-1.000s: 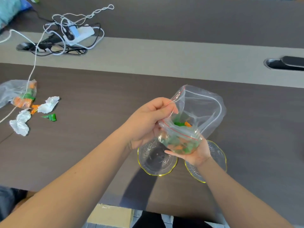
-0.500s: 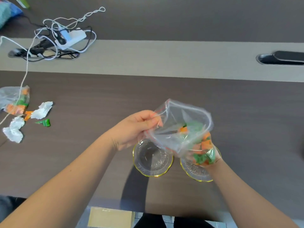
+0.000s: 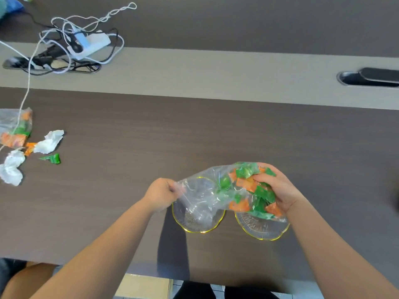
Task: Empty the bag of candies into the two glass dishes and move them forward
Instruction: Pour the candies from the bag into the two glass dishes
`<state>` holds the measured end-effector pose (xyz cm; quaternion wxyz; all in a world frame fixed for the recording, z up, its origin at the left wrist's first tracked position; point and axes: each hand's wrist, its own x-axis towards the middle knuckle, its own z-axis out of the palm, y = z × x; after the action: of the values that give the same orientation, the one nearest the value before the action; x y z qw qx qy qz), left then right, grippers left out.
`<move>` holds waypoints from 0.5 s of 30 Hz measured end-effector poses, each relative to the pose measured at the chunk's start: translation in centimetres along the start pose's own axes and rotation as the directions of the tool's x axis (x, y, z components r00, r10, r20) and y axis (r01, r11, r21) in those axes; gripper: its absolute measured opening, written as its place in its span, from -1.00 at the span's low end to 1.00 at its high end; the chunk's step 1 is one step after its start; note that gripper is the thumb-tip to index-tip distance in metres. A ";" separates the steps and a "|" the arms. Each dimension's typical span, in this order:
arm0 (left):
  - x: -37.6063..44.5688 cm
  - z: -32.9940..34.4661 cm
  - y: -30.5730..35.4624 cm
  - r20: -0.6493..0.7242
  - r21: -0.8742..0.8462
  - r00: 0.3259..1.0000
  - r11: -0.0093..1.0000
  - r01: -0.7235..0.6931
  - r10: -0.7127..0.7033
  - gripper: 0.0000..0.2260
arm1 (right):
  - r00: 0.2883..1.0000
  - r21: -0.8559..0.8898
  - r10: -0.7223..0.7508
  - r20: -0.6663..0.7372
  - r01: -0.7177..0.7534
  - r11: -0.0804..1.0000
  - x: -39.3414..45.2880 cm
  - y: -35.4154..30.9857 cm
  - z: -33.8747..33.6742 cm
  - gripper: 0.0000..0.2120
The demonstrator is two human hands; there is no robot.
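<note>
A clear zip bag lies on its side just above two gold-rimmed glass dishes near the table's front edge. My left hand pinches the bag's open mouth over the left dish. My right hand grips the bag's bottom end, raised over the right dish. Green and orange wrapped candies are bunched inside the bag by my right hand. Both dishes look empty.
At the left lie another bag of candies, crumpled white wrappers and a green wrapper. A power strip with tangled cables sits at the back left. A black cable port is set in the beige strip at right.
The bag has been tipped from upright onto its side and lowered over the dishes. My right hand moved from under the bag to hold its bottom end; the mouth now points left.
</note>
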<state>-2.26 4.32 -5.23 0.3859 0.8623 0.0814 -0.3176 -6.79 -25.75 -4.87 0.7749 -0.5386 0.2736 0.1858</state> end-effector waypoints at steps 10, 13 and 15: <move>0.3 0.3 -0.8 0.056 -0.079 0.998 0.996 0.047 -0.043 -0.70 | 0.994 -0.329 -0.103 -0.046 0.083 0.941 -1.9 -2.3 4.2 -0.70; 0.0 -0.2 0.1 0.048 -0.289 0.998 0.956 0.044 -0.032 -0.65 | 0.981 -0.478 -0.189 0.047 0.188 0.858 -2.3 -2.8 6.2 -0.72; -0.2 -0.6 0.5 0.080 -0.301 0.995 0.950 0.084 -0.062 -0.56 | 0.967 -0.571 -0.239 0.093 0.248 0.783 -2.4 -2.9 7.3 -0.71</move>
<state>-1.93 4.47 -4.50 0.5046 0.7774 0.1477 -0.3453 -5.32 -19.90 0.71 0.5942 -0.7775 0.1264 0.1626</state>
